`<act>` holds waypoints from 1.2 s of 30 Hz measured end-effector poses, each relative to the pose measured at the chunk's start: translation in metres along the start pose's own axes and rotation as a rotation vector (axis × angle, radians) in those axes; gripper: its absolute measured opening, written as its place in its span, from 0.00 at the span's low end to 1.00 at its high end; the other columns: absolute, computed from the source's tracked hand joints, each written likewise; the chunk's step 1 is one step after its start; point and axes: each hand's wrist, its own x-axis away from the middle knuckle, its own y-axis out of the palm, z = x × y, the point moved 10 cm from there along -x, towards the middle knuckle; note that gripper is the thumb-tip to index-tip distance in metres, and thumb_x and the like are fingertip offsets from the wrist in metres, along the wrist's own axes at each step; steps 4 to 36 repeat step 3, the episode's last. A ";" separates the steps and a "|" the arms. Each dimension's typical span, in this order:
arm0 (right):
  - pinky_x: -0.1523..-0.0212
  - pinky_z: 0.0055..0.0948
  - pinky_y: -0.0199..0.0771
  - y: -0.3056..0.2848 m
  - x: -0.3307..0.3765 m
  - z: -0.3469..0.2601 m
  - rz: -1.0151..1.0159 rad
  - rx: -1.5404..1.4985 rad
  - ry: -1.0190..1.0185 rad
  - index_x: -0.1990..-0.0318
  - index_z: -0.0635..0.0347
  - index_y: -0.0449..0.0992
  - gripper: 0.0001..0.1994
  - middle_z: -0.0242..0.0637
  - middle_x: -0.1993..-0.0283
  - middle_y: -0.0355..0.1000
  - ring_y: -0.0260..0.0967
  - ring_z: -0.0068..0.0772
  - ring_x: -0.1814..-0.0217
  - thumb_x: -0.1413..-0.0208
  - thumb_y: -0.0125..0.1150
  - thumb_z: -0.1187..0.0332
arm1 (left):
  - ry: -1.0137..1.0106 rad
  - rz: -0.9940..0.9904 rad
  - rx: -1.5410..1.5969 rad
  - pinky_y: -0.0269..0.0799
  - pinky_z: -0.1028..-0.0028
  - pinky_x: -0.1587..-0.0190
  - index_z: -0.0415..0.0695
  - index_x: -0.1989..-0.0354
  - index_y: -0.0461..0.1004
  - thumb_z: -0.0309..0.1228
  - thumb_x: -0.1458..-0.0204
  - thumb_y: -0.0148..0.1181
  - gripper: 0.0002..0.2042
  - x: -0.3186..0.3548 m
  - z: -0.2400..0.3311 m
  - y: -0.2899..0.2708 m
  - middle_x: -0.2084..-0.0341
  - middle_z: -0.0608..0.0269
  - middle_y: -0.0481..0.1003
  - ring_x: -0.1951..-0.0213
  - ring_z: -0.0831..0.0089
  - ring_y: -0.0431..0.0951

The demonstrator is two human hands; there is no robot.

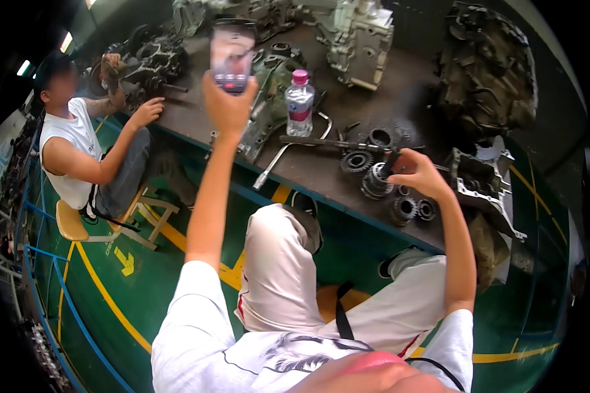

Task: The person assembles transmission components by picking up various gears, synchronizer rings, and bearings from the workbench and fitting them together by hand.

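Note:
My left hand (228, 108) is raised over the bench, closed round a smartphone (232, 52) with a lit screen. Over at the right, my right hand (423, 175) has thumb and fingers curled about a dark shaft-like part (391, 161), at the top of an upright stack of metal gears (375, 185). Whether that part belongs to the stack I cannot tell. Beside the stack lie a toothed gear (356, 162), a ring (379, 137) and smaller gears (404, 209). A long metal shaft (324, 142) lies behind them.
The dark workbench (269, 147) also carries a water bottle (299, 108) with a pink cap, a bent socket wrench (278, 162) and gearbox housings (359, 46). An open metal casing (482, 177) stands at the right. To the left, another person (78, 150) sits on a wooden stool (72, 221).

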 end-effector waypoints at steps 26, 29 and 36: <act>0.52 0.28 0.72 0.016 0.002 -0.013 -0.057 0.044 -0.074 0.43 0.64 0.71 0.33 0.37 0.55 0.75 0.71 0.26 0.53 0.58 0.77 0.65 | 0.111 0.029 0.123 0.67 0.59 0.51 0.32 0.48 0.63 0.40 0.61 0.71 0.35 0.015 0.070 0.020 0.59 0.45 0.69 0.57 0.48 0.71; 0.52 0.28 0.72 0.016 0.002 -0.013 -0.057 0.044 -0.074 0.43 0.64 0.71 0.33 0.37 0.55 0.75 0.71 0.26 0.53 0.58 0.77 0.65 | 0.111 0.029 0.123 0.67 0.59 0.51 0.32 0.48 0.63 0.40 0.61 0.71 0.35 0.015 0.070 0.020 0.59 0.45 0.69 0.57 0.48 0.71; 0.52 0.28 0.72 0.016 0.002 -0.013 -0.057 0.044 -0.074 0.43 0.64 0.71 0.33 0.37 0.55 0.75 0.71 0.26 0.53 0.58 0.77 0.65 | 0.111 0.029 0.123 0.67 0.59 0.51 0.32 0.48 0.63 0.40 0.61 0.71 0.35 0.015 0.070 0.020 0.59 0.45 0.69 0.57 0.48 0.71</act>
